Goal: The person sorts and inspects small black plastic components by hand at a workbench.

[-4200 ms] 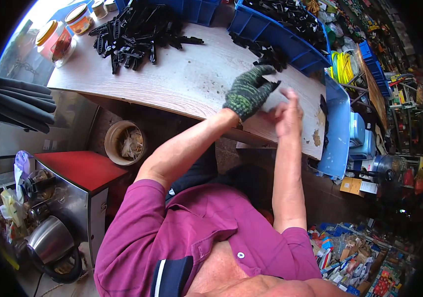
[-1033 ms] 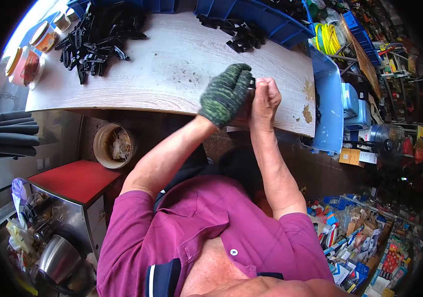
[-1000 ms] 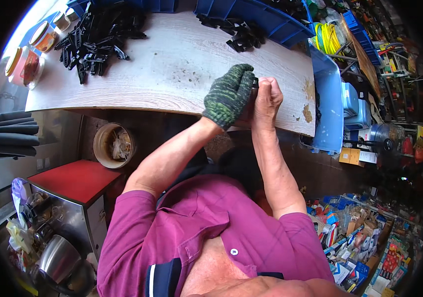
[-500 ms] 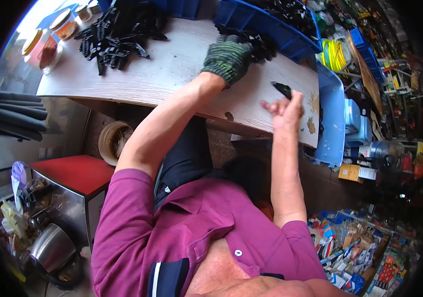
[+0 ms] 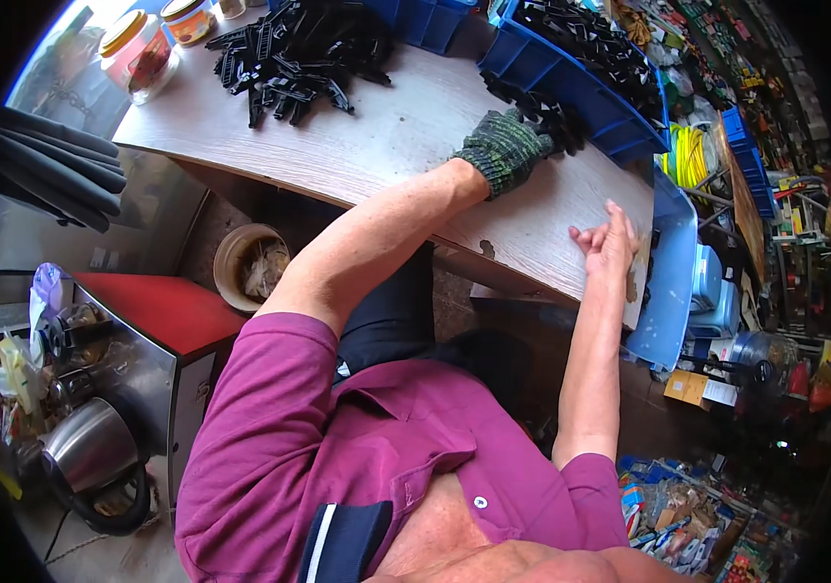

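Head view: the gloved left hand (image 5: 508, 146) lay curled on small black parts (image 5: 542, 112) at one o'clock, its grasp hidden; the bare right hand (image 5: 610, 245) rested open and empty at the tabletop (image 5: 406, 136) edge, three o'clock, seemingly steadying.

Bright daylight — fisheye-bent, dark-vignetted edges

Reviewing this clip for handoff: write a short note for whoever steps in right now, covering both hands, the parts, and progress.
Left hand, gloved, reaches onto small black parts beside the blue bin; grip not visible.
Right hand, bare, rests open at the table's right edge, holding nothing.
A pile of black parts lies far left; the bin holds more.
Done: cannot tell. Left: loose parts remain on the table.
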{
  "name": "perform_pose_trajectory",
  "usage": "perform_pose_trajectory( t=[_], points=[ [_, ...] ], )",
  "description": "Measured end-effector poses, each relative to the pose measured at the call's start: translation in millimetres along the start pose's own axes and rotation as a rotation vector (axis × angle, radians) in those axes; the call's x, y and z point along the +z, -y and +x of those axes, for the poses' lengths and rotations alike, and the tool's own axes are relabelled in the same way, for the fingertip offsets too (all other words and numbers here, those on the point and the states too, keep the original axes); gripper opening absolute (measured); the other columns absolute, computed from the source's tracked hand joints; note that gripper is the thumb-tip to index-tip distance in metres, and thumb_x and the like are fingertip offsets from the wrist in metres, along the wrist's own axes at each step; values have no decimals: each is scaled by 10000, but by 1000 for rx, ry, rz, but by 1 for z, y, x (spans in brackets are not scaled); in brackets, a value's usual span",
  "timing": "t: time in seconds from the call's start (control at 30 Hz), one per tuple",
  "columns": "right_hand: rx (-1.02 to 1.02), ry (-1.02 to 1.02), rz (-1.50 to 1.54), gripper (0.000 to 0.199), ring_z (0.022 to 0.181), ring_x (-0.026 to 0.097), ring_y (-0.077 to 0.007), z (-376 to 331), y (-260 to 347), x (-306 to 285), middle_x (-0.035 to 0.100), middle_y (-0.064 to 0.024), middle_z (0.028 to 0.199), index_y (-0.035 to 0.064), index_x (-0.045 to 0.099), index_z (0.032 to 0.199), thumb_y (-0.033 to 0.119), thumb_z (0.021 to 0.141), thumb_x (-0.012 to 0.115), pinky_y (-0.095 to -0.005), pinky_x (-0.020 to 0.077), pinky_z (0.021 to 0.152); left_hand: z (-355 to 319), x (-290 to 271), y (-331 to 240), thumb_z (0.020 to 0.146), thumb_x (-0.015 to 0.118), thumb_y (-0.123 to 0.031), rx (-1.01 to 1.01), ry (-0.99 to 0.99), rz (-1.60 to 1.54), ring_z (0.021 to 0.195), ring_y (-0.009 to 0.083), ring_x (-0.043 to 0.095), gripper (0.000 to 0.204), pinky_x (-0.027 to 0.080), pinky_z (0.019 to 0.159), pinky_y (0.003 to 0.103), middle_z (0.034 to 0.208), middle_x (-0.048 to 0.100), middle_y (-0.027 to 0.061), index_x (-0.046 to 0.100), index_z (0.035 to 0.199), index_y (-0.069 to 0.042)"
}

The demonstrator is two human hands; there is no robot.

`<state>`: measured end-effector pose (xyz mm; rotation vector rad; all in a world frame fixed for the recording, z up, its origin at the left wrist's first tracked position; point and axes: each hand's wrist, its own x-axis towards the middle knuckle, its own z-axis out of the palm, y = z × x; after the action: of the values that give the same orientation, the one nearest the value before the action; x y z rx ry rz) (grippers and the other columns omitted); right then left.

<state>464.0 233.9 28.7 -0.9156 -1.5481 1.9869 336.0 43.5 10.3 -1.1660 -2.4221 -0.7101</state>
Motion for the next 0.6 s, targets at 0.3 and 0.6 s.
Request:
perform_pose_trajectory(
  t=[0.3, 0.6],
  points=[
    [1, 270, -300, 298, 376, 446, -93, -7, -16, 45, 424, 30, 472, 56, 635, 1103, 254, 897, 716, -346, 525, 419, -12, -7, -13, 867, 583, -207, 84, 101, 70, 1011, 315, 629, 223, 526, 801, 468, 1049, 679, 123, 698, 1042, -129],
    [-51, 339, -540, 355, 358, 406, -71, -9, -11, 59, 460, 33, 503, 50, 646, 1187, 319, 955, 644, -297, 452, 343, -13, -6, -9, 843, 640, -194, 15, 86, -74, 950, 352, 651, 218, 538, 776, 475, 968, 693, 133, 696, 1047, -139]
  ],
)
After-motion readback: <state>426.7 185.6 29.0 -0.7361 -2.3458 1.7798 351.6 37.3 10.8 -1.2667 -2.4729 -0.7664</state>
